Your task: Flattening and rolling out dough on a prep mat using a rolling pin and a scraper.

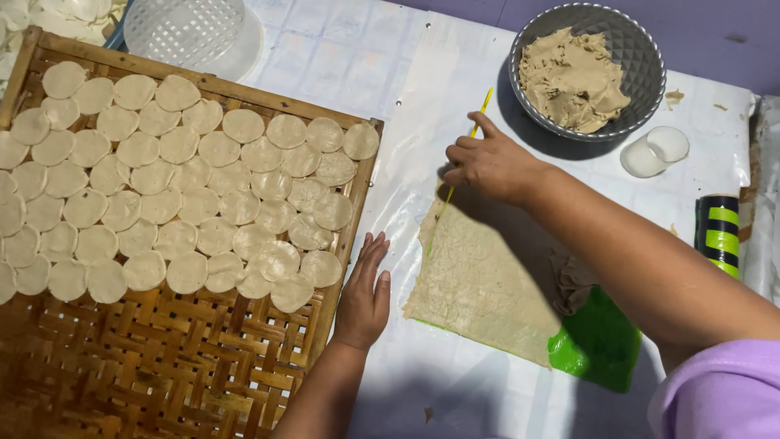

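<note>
My right hand point(487, 162) grips a thin yellow stick point(481, 110) whose lower end lies along the left edge of a flat rolled sheet of beige dough point(479, 280). The sheet rests on a green plastic mat point(597, 345). My left hand point(364, 293) lies flat and open on the white plastic table cover, touching the right rim of a woven bamboo tray point(203, 358). Several thin round dough discs point(187, 187) overlap in rows across the tray's upper half.
A grey bowl point(642, 49) with a lump of beige dough stands at the top right. A small white round cup point(654, 152) lies beside it. A black and green striped roll point(719, 236) sits at the right edge. A clear plastic container point(183, 28) stands at the top.
</note>
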